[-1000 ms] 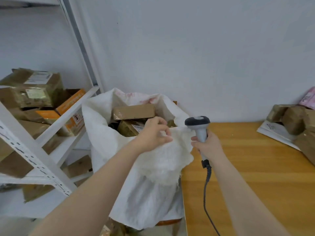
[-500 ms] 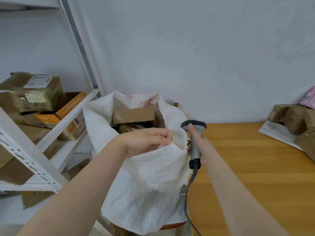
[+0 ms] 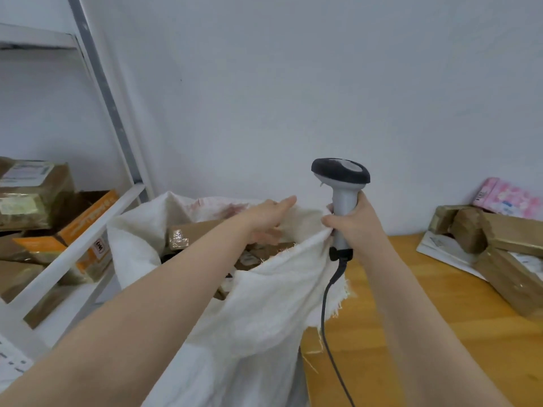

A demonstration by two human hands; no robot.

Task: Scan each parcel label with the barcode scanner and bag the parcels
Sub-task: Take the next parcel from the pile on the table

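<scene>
Beside the bag (image 3: 264, 312), right hand (image 3: 355, 227) grips scanner (image 3: 340, 174).

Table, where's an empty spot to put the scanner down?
The bare wood of the table, between the sack and the parcels piled at the right, is free. The sack is full of boxes, and the shelf on the left is packed too.

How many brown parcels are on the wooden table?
4: small taped parcel, crumpled parcel beside it, long box further right, second long box in front. More may be offscreen.
</scene>
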